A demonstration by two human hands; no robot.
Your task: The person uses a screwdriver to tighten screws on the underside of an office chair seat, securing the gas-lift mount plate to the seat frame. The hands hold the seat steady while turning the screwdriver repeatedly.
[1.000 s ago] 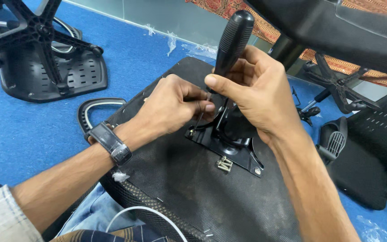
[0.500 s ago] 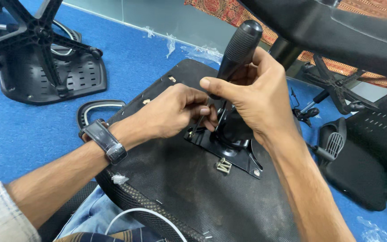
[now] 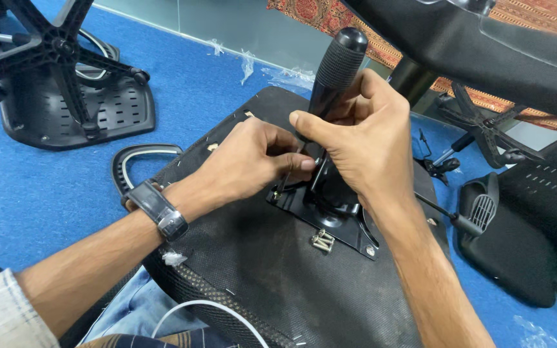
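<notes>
An upturned black chair seat point(image 3: 272, 283) rests on my lap, its fabric underside facing up. A black metal mechanism plate point(image 3: 330, 216) lies on it, with two loose silver bolts point(image 3: 322, 240) beside its near edge. My right hand point(image 3: 362, 138) grips the black ribbed handle of a screwdriver point(image 3: 333, 71), which stands tilted on the plate. My left hand point(image 3: 253, 161), a watch on its wrist, pinches at the tool's shaft near the plate; what the fingertips hold is hidden.
A black chair base with castors and a perforated plastic part point(image 3: 66, 96) lie on the blue floor at left. A curved armrest point(image 3: 140, 161) pokes out beside the seat. More chair parts point(image 3: 523, 212) lie at right, and a dark chair part point(image 3: 485, 45) overhangs the top.
The view has shifted slightly. Both hands stay at the plate; the screwdriver handle now leans a little more upright, and my left fingers have closed tighter around the shaft's foot.
</notes>
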